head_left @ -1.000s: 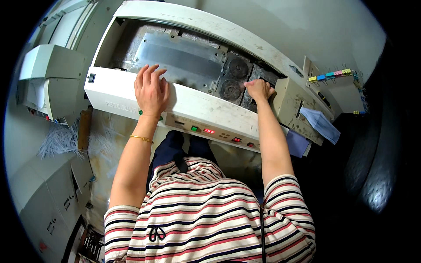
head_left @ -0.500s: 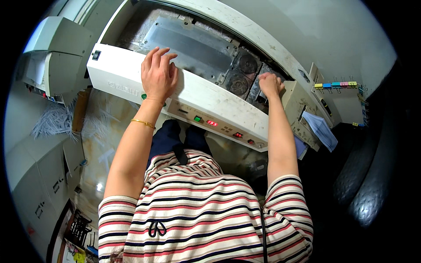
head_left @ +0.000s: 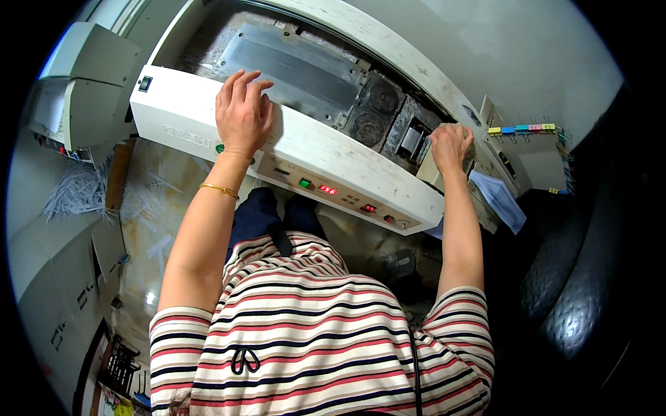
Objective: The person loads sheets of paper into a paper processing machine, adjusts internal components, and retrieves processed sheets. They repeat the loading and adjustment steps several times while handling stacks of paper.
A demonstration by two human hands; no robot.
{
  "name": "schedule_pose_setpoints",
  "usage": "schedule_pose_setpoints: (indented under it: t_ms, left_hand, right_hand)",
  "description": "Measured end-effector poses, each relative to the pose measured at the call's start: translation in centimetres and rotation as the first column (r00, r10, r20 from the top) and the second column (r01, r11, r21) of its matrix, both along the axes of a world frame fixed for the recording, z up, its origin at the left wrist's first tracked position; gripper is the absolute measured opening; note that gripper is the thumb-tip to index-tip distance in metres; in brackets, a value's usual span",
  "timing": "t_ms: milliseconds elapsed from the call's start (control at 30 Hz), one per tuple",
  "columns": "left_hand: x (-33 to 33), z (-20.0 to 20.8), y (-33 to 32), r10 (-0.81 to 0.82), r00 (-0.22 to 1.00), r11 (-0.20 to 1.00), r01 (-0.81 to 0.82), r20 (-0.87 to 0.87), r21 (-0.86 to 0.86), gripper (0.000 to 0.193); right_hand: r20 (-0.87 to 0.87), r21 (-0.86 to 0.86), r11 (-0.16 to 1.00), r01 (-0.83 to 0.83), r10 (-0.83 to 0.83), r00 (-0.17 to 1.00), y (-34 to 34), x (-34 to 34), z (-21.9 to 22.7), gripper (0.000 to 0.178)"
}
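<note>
My left hand point(head_left: 243, 114) rests on the near white ledge point(head_left: 316, 132) of a long white machine, fingers apart and curved over its inner edge. Inside the machine lies a wide grey metal plate point(head_left: 291, 73) with two round dark discs point(head_left: 374, 111) at its right end. To the right of the discs is a dark metal block with a rectangular opening point(head_left: 414, 141), which has shiny pieces in it. Just right of that opening, my right hand point(head_left: 452, 145) is at a beige panel point(head_left: 430, 173), its fingers bent and close together; what they grip is hidden.
A control strip with a lit red display point(head_left: 328, 190) runs along the machine's front. Coloured binder clips point(head_left: 522, 130) line a board at right, near a blue face mask point(head_left: 498, 201). Shredded paper point(head_left: 76, 191) lies at left below a grey-white cabinet machine point(head_left: 97, 90).
My right hand has moved right, from over the dark block to the beige panel, uncovering the rectangular opening. My left hand stays on the ledge; the whole view has shifted slightly.
</note>
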State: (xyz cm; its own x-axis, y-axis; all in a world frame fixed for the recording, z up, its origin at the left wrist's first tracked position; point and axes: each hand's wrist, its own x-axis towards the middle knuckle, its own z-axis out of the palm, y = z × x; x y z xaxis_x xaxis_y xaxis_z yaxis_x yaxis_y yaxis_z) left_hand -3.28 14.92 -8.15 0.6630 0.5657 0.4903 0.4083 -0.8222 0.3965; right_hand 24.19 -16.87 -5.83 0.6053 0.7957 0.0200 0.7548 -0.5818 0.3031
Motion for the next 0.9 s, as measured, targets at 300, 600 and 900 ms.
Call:
schedule_pose_setpoints:
  t_ms: [300, 600, 900]
  left_hand:
    - [-0.1, 0.1, 0.0, -0.007, 1.0, 1.0, 0.007, 0.004, 0.003, 0.025]
    - [-0.1, 0.2, -0.1, -0.004, 0.999, 0.999, 0.002, -0.044, -0.041, 0.025]
    - [-0.1, 0.0, 0.0, 0.002, 1.0, 1.0, -0.002, -0.03, 0.014, 0.024]
  right_hand:
    - [0.018, 0.042, 0.999, -0.013, 0.013, 1.0, 0.3, 0.3, -1.1, 0.005]
    - [0.057, 0.003, 1.0, -0.018, 0.018, 0.998, -0.5, 0.7, -2.1, 0.018]
    - [-0.013, -0.065, 0.997, 0.05, -0.051, 0.999, 0.2, 0.7, -1.2, 0.006]
